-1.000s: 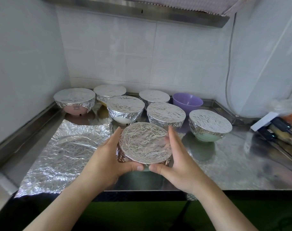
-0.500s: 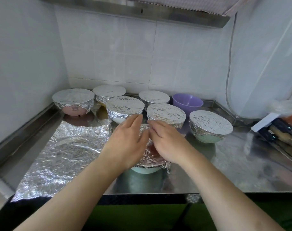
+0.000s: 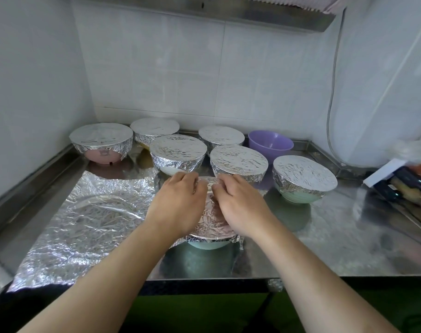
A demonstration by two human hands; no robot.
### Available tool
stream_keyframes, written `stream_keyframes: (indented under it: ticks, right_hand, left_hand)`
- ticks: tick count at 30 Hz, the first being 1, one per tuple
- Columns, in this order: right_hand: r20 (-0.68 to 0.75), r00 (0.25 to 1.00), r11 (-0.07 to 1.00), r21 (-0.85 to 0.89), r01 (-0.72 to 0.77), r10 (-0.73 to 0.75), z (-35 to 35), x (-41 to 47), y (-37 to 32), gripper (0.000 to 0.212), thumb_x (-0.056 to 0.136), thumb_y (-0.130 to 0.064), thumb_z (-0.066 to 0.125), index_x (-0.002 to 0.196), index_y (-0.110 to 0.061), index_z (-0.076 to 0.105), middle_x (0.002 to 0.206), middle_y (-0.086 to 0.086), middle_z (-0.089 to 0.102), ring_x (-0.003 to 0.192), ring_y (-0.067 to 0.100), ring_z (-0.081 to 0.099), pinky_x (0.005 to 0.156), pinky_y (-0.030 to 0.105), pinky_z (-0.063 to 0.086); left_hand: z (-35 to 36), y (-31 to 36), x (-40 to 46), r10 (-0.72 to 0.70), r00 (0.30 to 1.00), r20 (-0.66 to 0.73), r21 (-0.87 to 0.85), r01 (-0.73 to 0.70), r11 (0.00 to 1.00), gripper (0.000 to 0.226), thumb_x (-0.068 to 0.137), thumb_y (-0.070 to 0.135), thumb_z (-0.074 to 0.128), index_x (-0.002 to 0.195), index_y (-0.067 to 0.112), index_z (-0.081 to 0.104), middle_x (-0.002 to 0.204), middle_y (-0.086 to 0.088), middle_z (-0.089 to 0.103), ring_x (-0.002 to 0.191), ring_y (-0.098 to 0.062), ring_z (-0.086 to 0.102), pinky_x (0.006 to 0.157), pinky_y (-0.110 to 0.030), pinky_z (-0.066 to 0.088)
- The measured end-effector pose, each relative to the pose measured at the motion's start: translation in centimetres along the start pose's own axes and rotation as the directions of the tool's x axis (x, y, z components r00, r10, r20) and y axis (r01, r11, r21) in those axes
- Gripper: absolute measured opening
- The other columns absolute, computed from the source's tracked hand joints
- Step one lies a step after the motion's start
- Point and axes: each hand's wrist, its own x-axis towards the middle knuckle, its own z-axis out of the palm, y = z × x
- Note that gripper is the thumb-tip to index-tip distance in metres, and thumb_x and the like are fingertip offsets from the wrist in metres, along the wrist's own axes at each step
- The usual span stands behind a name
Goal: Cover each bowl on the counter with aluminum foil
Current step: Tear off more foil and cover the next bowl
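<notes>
Where the steel counter [image 3: 348, 248] meets the left wall, a crinkled foil sheet [image 3: 84, 219] lies flat, its near edge hanging just over the front lip. Behind it stands a pink bowl [image 3: 101, 143] capped in foil, and to its right a cluster of four more foil-capped bowls, two at the back and two in front. The left hand [image 3: 178, 207] lies over the near bowl [image 3: 211, 227], fingers curled down together onto the foil at the far rim, pinching its edge. That bowl, pale green at its base, sits near the front of the counter, its foil pressed over the top with ragged corners sticking out at the near side. The right hand [image 3: 240, 207] mirrors the left, fingers bent and close together, gripping the foil at the far rim just beside the left fingertips. Behind the hands to the right, a purple bowl [image 3: 270, 144] stands uncovered near the wall. Further right is a green bowl [image 3: 303, 181] wrapped in foil, and at the far edge lie some blurred packets [image 3: 401, 183]
</notes>
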Motion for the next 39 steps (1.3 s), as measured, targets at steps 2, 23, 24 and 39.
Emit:
stream_keyframes:
  ticks: [2,23,24,39]
  right_hand:
    - [-0.02,1.0,0.998,0.06,-0.015,0.016,-0.2,-0.3,-0.5,0.03,0.112,-0.023,0.038,0.132,-0.009,0.054,0.144,0.012,0.051,0.129,0.031,0.047,0.1,0.044,0.046]
    - [-0.065,0.992,0.987,0.128,-0.097,0.106,0.9,0.7,0.1,0.046,0.101,-0.057,0.028,0.093,-0.023,0.056,0.101,-0.001,0.071,0.1,0.023,0.065,0.09,0.044,0.049]
    - [-0.069,0.993,0.988,0.126,-0.09,0.099,1.0,0.7,0.2,0.043,0.101,-0.058,0.028,0.093,-0.025,0.054,0.103,-0.001,0.071,0.1,0.023,0.065,0.091,0.045,0.05]
    - [-0.031,0.994,0.984,0.152,-0.095,0.101,0.8,0.4,0.1,0.051,0.096,-0.066,0.029,0.107,-0.025,0.057,0.103,-0.002,0.075,0.112,0.027,0.066,0.1,0.051,0.051]
  left_hand:
    - [-0.1,0.1,-0.3,-0.042,0.999,0.009,-0.058,0.043,0.997,0.017,0.088,0.014,0.044,0.087,0.003,0.057,0.098,-0.02,0.065,0.089,-0.043,0.061,0.069,-0.048,0.056]
    - [-0.9,0.1,-6.6,-0.18,0.984,0.017,-0.585,0.156,0.796,0.142,0.055,0.098,0.065,0.165,0.023,0.014,0.166,0.015,0.019,0.14,0.0,0.033,0.112,-0.017,0.032]
    - [-0.9,-0.1,-6.6,-0.159,0.987,0.003,-0.588,0.13,0.798,0.141,0.055,0.095,0.068,0.165,0.025,0.015,0.161,0.019,0.021,0.135,0.009,0.028,0.107,-0.009,0.029]
    - [-0.8,-0.5,-6.9,-0.134,0.991,0.006,-0.608,0.111,0.786,0.145,0.052,0.092,0.076,0.165,0.03,0.009,0.164,0.019,0.019,0.14,0.012,0.021,0.112,-0.013,0.024]
